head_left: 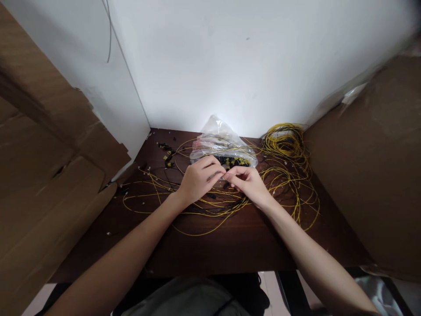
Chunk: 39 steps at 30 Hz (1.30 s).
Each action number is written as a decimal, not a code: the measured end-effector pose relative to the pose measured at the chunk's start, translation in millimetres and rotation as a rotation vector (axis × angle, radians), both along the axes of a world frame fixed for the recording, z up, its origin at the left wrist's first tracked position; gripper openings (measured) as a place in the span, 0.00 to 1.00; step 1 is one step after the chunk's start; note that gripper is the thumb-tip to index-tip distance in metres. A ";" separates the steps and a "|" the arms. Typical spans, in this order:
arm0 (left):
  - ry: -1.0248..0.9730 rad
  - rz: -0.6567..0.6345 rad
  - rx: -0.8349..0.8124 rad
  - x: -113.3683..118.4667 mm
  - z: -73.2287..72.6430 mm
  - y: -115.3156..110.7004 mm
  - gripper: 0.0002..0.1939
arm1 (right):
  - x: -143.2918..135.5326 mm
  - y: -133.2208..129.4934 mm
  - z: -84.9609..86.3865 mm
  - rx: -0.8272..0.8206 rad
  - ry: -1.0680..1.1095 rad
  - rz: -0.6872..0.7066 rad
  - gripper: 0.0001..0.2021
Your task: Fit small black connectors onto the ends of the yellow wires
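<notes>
Yellow, thread-thin wire end (224,176), as far as so small a piece can be made out, sits between the left hand (201,179) and the right hand (247,181) above the middle of the dark brown bench (223,254); each grip is closed on it, fingertips pinched. Beneath them, slick yellow and black wires (210,213) sweep in loose arcs. Just behind, a crinkled clear plastic bag (215,127) rises to a peak, with blocky black-and-yellow connectors (241,162) at its front edge. Small dark pieces (169,164) lie left of it; to its right rests a round, tangled coil (284,147). Smooth white panel (230,66) stands behind, and creased brown cardboard (49,175) flanks both sides.
</notes>
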State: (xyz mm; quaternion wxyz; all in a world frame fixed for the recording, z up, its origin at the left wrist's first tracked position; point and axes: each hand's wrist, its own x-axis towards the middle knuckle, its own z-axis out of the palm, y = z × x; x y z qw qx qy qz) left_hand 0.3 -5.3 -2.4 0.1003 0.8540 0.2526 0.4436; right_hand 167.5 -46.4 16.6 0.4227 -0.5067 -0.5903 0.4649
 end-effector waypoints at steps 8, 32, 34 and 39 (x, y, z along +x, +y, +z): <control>-0.054 -0.004 -0.054 0.2 1.6 -0.1 0.05 | 1.1 0.7 -1.3 0.075 -0.039 -0.010 0.10; -0.120 -0.003 -0.303 3.0 9.0 -1.7 0.05 | 5.2 3.0 -4.3 0.205 -0.129 -0.048 0.10; -0.109 0.003 -0.296 2.9 8.8 -1.6 0.05 | 5.1 2.8 -3.8 0.207 -0.139 -0.048 0.10; -0.096 -0.009 -0.288 2.5 7.3 -0.5 0.05 | 4.8 2.7 -3.5 0.204 -0.164 -0.050 0.11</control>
